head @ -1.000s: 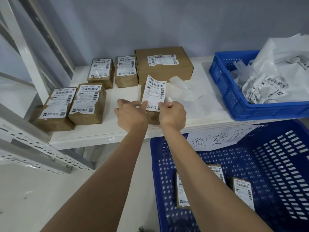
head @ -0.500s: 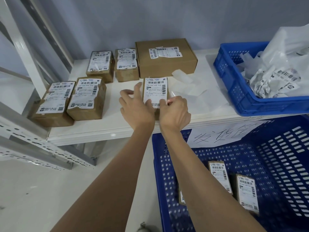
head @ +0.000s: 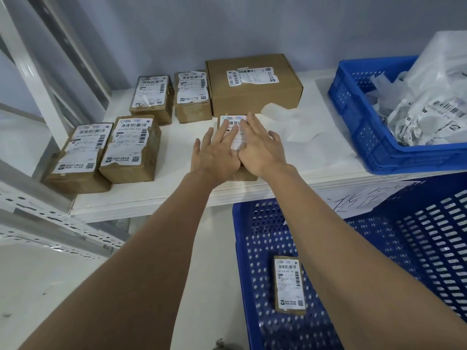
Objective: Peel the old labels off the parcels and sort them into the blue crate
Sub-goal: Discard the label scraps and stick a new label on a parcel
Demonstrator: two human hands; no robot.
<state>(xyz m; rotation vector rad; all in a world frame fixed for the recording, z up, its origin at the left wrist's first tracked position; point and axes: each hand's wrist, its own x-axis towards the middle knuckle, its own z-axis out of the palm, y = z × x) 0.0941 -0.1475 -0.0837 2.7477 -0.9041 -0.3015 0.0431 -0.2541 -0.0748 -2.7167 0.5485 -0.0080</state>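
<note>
We see a white shelf (head: 316,137) against a grey wall (head: 227,29), carrying six brown parcels. Our left hand (head: 217,152) and right hand (head: 260,145) press flat, fingers straight, on the label (head: 233,123) of the nearest parcel (head: 246,176). Two blue crates: one (head: 358,117) with crumpled labels, one (head: 255,261) below holding one parcel (head: 289,284).

Every small brown cardboard parcel (head: 131,150) on the white shelf (head: 177,193) carries a white shipping label (head: 130,141) with barcodes and QR codes (print too small to read). The white paper sign (head: 366,198) on the big blue crate (head: 417,248) bears handwritten Chinese characters I cannot make out.
</note>
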